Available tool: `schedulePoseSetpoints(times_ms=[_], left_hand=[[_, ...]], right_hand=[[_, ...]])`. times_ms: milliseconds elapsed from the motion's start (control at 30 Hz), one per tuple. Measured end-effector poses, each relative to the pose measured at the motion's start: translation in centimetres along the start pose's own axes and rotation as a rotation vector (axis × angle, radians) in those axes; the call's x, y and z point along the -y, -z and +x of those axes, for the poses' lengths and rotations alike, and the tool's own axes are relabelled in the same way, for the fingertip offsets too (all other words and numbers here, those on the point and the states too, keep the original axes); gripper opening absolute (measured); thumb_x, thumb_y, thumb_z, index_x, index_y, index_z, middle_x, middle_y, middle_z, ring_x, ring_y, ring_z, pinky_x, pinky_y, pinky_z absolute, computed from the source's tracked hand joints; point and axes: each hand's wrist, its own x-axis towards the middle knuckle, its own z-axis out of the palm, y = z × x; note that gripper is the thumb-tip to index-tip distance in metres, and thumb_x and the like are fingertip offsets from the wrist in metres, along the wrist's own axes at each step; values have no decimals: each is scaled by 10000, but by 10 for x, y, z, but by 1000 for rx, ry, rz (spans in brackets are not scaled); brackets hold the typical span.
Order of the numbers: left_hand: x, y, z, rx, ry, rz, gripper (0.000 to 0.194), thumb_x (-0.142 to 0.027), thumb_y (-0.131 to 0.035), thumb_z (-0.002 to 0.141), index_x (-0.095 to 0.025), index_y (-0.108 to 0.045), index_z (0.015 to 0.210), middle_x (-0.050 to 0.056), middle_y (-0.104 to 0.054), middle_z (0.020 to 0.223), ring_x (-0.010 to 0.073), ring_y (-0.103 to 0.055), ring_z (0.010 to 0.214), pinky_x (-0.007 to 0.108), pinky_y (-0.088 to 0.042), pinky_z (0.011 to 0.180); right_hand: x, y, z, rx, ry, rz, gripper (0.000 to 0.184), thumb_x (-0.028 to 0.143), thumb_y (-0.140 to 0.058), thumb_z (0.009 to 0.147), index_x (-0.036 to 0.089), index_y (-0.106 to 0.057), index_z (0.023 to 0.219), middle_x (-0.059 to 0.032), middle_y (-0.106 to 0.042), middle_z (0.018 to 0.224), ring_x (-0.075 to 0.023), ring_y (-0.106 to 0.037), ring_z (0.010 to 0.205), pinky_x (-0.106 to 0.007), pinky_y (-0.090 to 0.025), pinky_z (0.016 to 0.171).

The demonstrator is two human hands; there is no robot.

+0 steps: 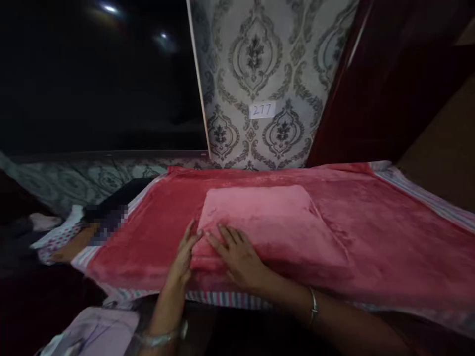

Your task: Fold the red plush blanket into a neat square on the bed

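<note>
A folded pink plush blanket (270, 217) lies as a thick rectangular stack in the middle of a red and pink plush cover (144, 232). My left hand (185, 252) stands against the left edge of the folded blanket, fingers stretched and a little apart, touching its side. On top, near the front left corner, my right hand (237, 257) rests palm down with its fingers spread. Neither hand grips the fabric. Bangles circle both wrists.
Behind the covered surface, a patterned wallpapered wall bears a paper label (262, 110) reading 277. A large dark screen (92, 79) hangs left; a dark red glossy panel (371, 84) leans right. Clothes (61, 235) lie to the left, and a pale pink item (106, 329) at lower left.
</note>
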Motion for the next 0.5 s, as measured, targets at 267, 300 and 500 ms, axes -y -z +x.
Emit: schedulePoseSetpoints(times_ms=[267,300,500], left_hand=[[-18,0,-10,35,50,48,788,-465,-741,727,-330,-460,1450,11,-442,1532,272,-350,1437,386,-294,1174],[-19,2,-10,45,61,68,804,-486,-753,715,-331,-463,1448,9,-437,1535,276,-344,1439,388,-292,1175],[-20,19,0,107,86,132,817,-588,-783,642,-298,-562,1373,48,-517,1472,295,-416,1395,391,-349,1145]], right_hand=[[-15,14,-25,4,46,29,819,251,-621,856,252,-207,1563,-144,-264,1596,-320,-290,1421,-511,-225,1162],[-20,15,-35,1,26,11,805,242,-606,861,270,-210,1562,-126,-274,1596,-316,-283,1426,-521,-204,1168],[-74,29,-111,-40,-165,-205,810,89,-512,775,236,-295,1541,-117,-347,1568,-293,-284,1435,-549,-166,1168]])
